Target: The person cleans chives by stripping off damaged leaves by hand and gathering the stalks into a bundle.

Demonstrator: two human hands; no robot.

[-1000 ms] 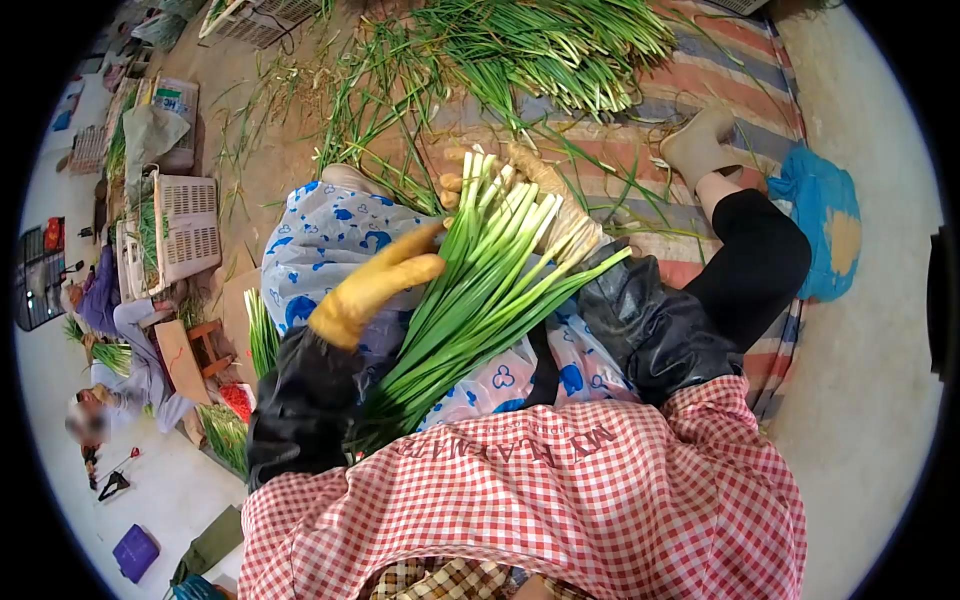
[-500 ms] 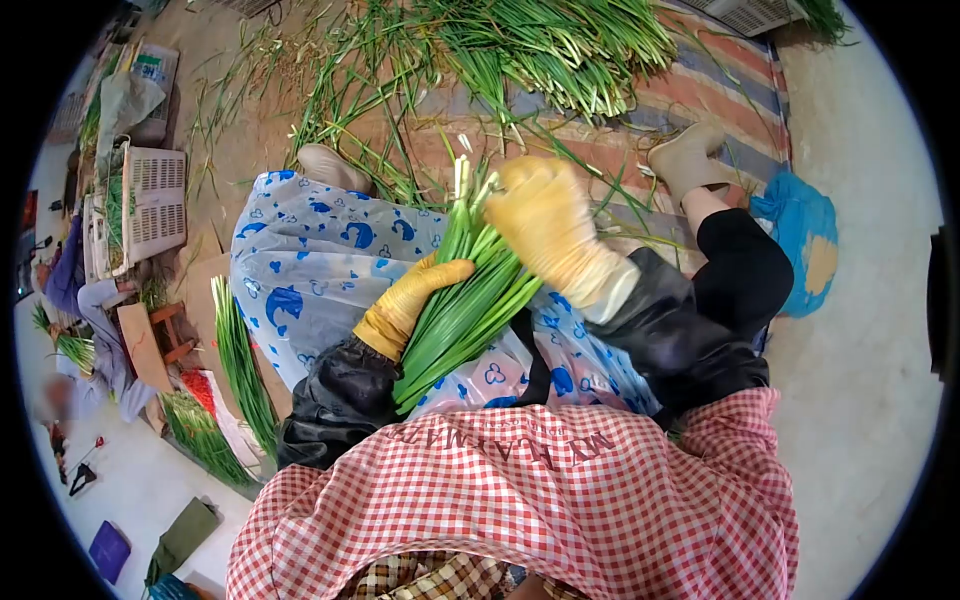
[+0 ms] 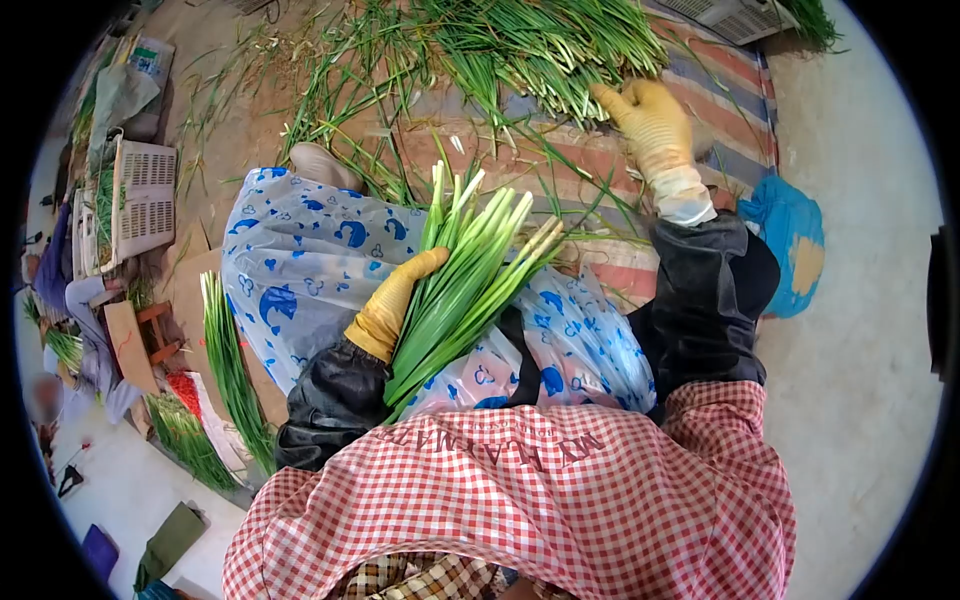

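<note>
My left hand [image 3: 388,305], in a yellow glove, is closed round a bunch of green onions [image 3: 462,290] that lies over my lap, white ends pointing up and away. The fingers behind the bunch are hidden. My right hand [image 3: 645,115], gloved too, reaches out to the root ends of a large pile of green onions [image 3: 545,50] on the striped mat [image 3: 710,75]. Its thumb and fingers are apart at the pile's edge, and I see nothing held in it.
A clear apron with blue prints [image 3: 310,235] covers my legs. Another onion bunch [image 3: 235,365] lies at the left. Beyond are a white crate [image 3: 147,195], a wooden stool [image 3: 160,330] and a seated person [image 3: 95,330]. A blue bag [image 3: 785,240] lies at right.
My right hand has left the bunch in my lap and moved up and right to the pile, its fingers opening. My left hand keeps hold, and the bunch's white ends have spread out.
</note>
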